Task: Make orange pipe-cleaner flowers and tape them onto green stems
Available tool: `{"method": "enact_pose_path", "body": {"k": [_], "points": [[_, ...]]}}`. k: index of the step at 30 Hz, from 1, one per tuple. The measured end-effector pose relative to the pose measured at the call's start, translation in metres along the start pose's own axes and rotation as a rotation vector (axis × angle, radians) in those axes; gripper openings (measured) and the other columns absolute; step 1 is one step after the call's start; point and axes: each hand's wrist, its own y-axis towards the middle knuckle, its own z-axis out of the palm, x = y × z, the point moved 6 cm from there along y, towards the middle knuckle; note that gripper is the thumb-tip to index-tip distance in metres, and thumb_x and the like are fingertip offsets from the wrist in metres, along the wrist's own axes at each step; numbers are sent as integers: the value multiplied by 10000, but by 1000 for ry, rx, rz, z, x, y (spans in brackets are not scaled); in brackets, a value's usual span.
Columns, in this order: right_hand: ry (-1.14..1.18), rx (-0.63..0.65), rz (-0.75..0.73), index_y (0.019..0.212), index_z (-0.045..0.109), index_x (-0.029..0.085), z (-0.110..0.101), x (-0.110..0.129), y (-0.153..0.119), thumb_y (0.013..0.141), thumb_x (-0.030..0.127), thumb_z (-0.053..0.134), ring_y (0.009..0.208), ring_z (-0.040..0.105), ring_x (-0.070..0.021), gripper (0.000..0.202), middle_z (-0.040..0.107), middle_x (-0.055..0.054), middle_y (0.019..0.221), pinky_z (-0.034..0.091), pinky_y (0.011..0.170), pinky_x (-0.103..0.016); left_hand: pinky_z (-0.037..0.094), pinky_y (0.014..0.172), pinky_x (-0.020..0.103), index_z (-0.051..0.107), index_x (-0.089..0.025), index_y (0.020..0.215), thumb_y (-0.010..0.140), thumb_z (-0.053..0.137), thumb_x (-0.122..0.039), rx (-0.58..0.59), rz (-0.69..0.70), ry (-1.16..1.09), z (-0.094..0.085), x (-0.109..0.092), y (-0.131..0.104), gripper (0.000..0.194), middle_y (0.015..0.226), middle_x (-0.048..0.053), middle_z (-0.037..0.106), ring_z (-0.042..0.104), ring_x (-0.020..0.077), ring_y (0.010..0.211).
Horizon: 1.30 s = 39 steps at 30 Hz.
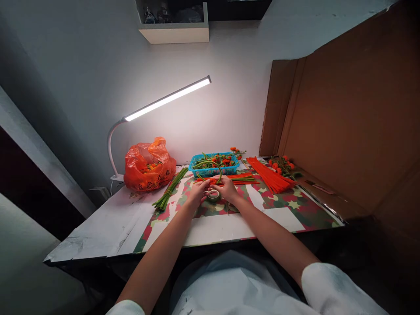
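My left hand (198, 192) and my right hand (227, 189) meet over the middle of the table, fingers closed around a small orange flower (213, 180). A thin green stem (220, 168) bends in an arc above the fingers and seems to belong to it. Just below the fingertips is a roll of green tape (213, 195); whether a finger touches it I cannot tell. Behind the hands lie red and green pipe cleaners (244, 178). To the left rests a tied bundle of green stems (170, 190).
A blue basket (215, 170) of orange flowers and green stems stands at the back, beside a red plastic bag (149, 166). Red strips (271, 175) and more orange flowers (281, 165) lie right. A lit lamp (167, 99) reaches overhead; cardboard (348, 109) walls the right side.
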Motion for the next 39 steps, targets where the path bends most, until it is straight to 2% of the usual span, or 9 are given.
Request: {"method": "enact_pose_path", "body": {"k": [5, 11, 18, 24, 32, 39], "points": [[8, 15, -3, 891, 703, 188, 1, -2, 0, 757, 309, 688, 974, 616, -215, 181, 701, -72, 959, 482, 863, -356, 398, 453, 189, 613, -129, 668, 549, 809, -480, 43, 28, 15, 0, 0, 1, 419, 595, 18, 607, 558, 85, 496], [-10, -19, -3, 931, 699, 196, 0, -2, 0, 770, 339, 682, 972, 609, -216, 216, 694, -74, 959, 477, 875, -363, 417, 466, 191, 651, -149, 742, 552, 809, -452, 11, 31, 8, 0, 1, 2, 391, 669, 28, 639, 590, 109, 572], [-50, 20, -46, 895, 706, 211, 1, 6, -1, 808, 353, 649, 913, 605, -210, 176, 695, -61, 916, 469, 837, -357, 415, 481, 192, 669, -132, 702, 515, 821, -481, 32, 118, 65, 0, -2, 2, 424, 658, 37, 639, 581, 114, 586], [-75, 46, -74, 880, 708, 213, 1, 9, -2, 814, 332, 649, 911, 599, -214, 148, 695, -62, 924, 467, 835, -363, 409, 481, 201, 674, -121, 706, 511, 821, -509, 2, 60, 78, -2, 1, 4, 458, 665, 67, 667, 611, 136, 593], [-160, 82, -139, 908, 715, 223, 1, 11, -2, 835, 317, 636, 873, 582, -212, 143, 691, -55, 876, 459, 806, -352, 509, 615, 256, 699, -118, 793, 562, 810, -502, 74, 30, 69, 3, 0, 1, 461, 707, 70, 697, 650, 168, 675], [-223, 91, -171, 916, 716, 225, 2, 9, -3, 848, 303, 619, 848, 567, -221, 142, 677, -61, 842, 453, 777, -348, 468, 550, 218, 703, -121, 758, 573, 794, -521, 86, -28, 77, 5, 1, -1, 450, 696, 72, 706, 656, 165, 656]]}}
